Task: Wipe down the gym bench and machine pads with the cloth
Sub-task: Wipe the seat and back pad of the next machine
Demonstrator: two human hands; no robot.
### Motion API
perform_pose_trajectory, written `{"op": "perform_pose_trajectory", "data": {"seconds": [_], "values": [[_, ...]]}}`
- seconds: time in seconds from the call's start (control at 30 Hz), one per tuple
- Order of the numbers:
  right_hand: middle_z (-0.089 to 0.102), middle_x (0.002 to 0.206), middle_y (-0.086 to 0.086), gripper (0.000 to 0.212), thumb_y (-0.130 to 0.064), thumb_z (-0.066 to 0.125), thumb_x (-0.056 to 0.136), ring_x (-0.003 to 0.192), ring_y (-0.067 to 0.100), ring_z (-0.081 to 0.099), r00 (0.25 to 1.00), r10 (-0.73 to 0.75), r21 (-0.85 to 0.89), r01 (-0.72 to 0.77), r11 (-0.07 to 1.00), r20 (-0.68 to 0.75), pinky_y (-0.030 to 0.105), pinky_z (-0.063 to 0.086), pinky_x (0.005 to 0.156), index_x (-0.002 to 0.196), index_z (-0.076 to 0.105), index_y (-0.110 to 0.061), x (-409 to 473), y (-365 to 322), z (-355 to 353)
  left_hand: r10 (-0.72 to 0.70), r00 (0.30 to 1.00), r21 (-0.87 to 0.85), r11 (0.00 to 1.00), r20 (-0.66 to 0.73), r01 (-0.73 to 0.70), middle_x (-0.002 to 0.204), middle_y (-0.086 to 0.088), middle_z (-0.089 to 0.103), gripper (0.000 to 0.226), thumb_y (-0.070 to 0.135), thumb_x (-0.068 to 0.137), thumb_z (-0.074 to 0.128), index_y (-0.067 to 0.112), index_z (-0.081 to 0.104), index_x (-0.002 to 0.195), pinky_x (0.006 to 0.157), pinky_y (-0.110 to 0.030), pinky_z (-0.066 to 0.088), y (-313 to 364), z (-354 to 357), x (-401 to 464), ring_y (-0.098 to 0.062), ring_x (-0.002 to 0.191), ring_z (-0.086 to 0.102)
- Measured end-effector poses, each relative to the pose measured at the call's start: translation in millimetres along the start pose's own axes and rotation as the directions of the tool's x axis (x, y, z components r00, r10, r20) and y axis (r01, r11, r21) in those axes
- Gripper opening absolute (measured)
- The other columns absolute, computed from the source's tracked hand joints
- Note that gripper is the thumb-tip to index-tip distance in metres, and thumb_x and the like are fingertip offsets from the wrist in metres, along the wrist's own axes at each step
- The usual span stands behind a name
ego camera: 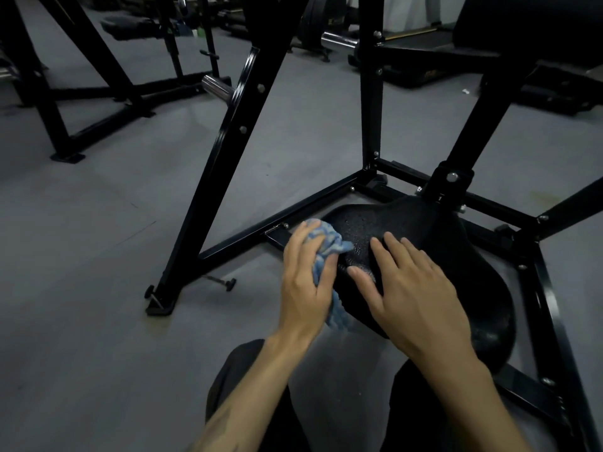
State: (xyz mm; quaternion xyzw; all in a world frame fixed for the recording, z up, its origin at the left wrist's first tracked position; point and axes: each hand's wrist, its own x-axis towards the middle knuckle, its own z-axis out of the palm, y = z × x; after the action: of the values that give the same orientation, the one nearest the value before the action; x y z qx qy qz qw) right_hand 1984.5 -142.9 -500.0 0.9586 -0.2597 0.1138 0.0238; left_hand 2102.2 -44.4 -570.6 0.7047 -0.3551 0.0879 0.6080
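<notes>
The cloth (326,252) is seen to be light blue, crossed by paler, whitish stripes (a checked or woven look, though blurred). The seat pad (424,243) is black, and a fine speckled grain is shown on its top. The machine frame (228,151) is painted glossy black, with small silver bolt heads dotted along it. The floor (98,256) is a flat, dull grey, marked by faint darker scuffs. The weight pegs (217,86) are bright chrome. The trousers (248,402) are black. A yellow line is seen on the dark treadmill (417,34) in the far background.
</notes>
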Motion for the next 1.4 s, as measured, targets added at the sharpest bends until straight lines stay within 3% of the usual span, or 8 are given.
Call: {"op": "perform_pose_trajectory", "data": {"seconds": [0.13,0.3,0.43,0.6,0.87,1.1,1.4], "values": [[0.058,0.144,0.012,0.071,-0.063,0.026,0.100,0.135,0.030,0.054,0.998,-0.023,0.032,0.025,0.999,-0.061,0.046,0.046,0.108,0.140,0.059,-0.014,-1.8,1.5,0.1,0.176,0.984,0.091,0.980,-0.007,-0.175,0.149,0.014,0.041,0.034,0.028,0.107,0.052,0.013,0.054,0.137,0.121,-0.033,0.035,-4.4,-8.9,-8.8,-0.021,0.146,0.042],[0.068,0.131,0.002,0.050,-0.052,0.047,0.097,0.122,0.021,0.064,0.978,-0.007,0.139,0.036,0.990,-0.208,0.037,0.056,0.089,0.127,0.070,-0.019,-8.2,6.9,-3.1,0.372,0.925,0.261,0.887,0.081,-0.380,0.136,-0.010,0.055,0.039,0.000,0.093,0.066,0.005,0.061,0.132,0.115,-0.037,0.042,-2.6,-24.9,-7.8,-0.025,0.131,0.052],[0.067,0.131,-0.002,0.049,-0.051,0.047,0.096,0.116,0.018,0.065,0.971,0.036,0.211,0.015,0.977,-0.238,0.033,0.057,0.079,0.128,0.069,-0.020,-9.2,14.2,-7.7,0.423,0.887,0.322,0.827,0.184,-0.461,0.133,-0.004,0.052,0.042,0.011,0.096,0.060,0.015,0.053,0.137,0.106,-0.032,0.044,15.3,-27.5,10.1,-0.021,0.120,0.053],[0.054,0.147,-0.005,0.053,-0.050,0.048,0.096,0.128,0.017,0.055,0.985,0.062,0.275,-0.015,0.961,-0.163,0.038,0.054,0.092,0.141,0.058,-0.023,-4.8,39.4,-20.3,0.373,0.896,0.314,0.843,0.242,-0.436,0.128,-0.005,0.059,0.033,0.022,0.100,0.058,0.010,0.063,0.130,0.095,-0.040,0.051,35.6,-12.0,37.1,-0.022,0.112,0.058],[0.045,0.154,-0.002,0.058,-0.043,0.055,0.096,0.134,0.019,0.048,0.980,0.054,0.275,0.001,0.961,-0.193,0.037,0.050,0.095,0.149,0.046,-0.022,20.0,73.9,-30.8,0.425,0.838,0.451,0.709,0.341,-0.543,0.127,-0.009,0.059,0.033,0.027,0.102,0.055,0.009,0.063,0.128,0.086,-0.037,0.048,56.7,14.1,71.6,-0.022,0.108,0.054],[0.030,0.163,0.007,0.066,-0.037,0.061,0.096,0.149,0.027,0.030,0.993,0.077,0.300,-0.045,0.953,-0.095,0.045,0.037,0.114,0.154,0.037,-0.018,46.6,84.6,-74.8,0.355,0.827,0.529,0.642,0.435,-0.554,0.128,-0.008,0.059,0.034,0.028,0.101,0.056,0.011,0.061,0.129,0.078,-0.035,0.042,96.8,30.2,112.8,-0.023,0.107,0.053],[0.014,0.168,0.007,0.073,-0.038,0.058,0.098,0.155,0.028,0.017,0.990,0.104,0.299,-0.128,0.946,0.094,0.046,0.027,0.121,0.160,0.023,-0.021,74.9,84.5,-180.4,0.243,0.829,0.519,0.682,0.503,-0.515,0.128,-0.009,0.059,0.032,0.027,0.102,0.055,0.012,0.059,0.130,0.079,-0.038,0.047,188.1,22.7,175.5,-0.025,0.105,0.055]]}}
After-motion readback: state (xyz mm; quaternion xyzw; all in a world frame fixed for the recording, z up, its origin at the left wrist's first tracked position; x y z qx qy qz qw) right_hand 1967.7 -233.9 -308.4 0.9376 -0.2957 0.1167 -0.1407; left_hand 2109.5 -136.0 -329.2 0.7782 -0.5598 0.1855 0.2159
